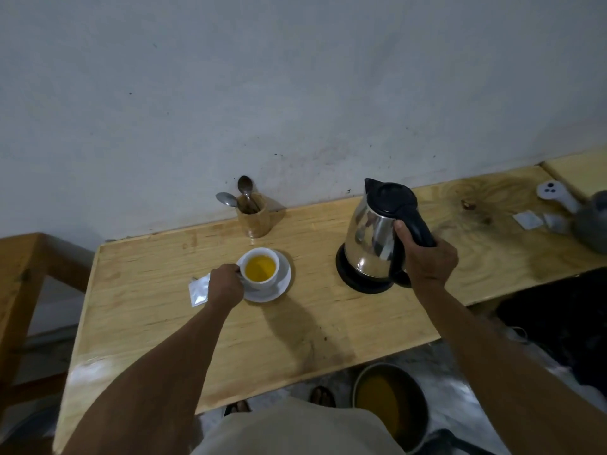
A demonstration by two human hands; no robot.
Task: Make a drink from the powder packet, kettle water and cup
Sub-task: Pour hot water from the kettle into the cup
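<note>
A white cup point(261, 280) holding yellow-orange liquid stands on a white saucer point(279, 289) near the middle of the wooden table point(164, 323). My left hand point(226, 287) pinches the cup's handle from the left. A silver powder packet point(199, 289) lies flat just left of that hand. To the right, a steel kettle point(371, 238) with a black lid rests on its black base point(348, 279). My right hand point(427, 254) is wrapped around the kettle's black handle.
A wooden holder point(254, 221) with two spoons stands by the wall behind the cup. At the far right lie small sachets point(527, 220), a white controller point(551, 192) and a grey object point(594, 224). A pot of orange liquid point(391, 408) sits on the floor below.
</note>
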